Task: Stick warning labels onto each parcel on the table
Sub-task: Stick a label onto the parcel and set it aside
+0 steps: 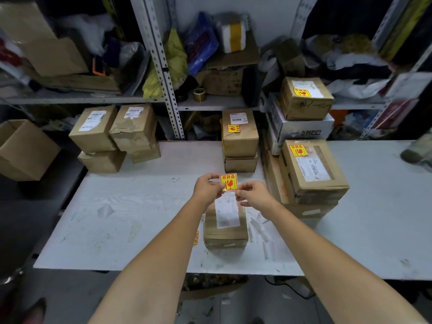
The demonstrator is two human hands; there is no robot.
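Pinching a warning label (228,182) by its edges, the left hand (207,187) and right hand (253,195) are holding it over the front parcel (225,226) on the table (117,218). Labelled parcels (313,169) are sitting at right; bare parcels (93,129) are waiting at back left.

Red-and-yellow warning label (228,182) upright, above brown parcel (225,226), flat on table (140,218)
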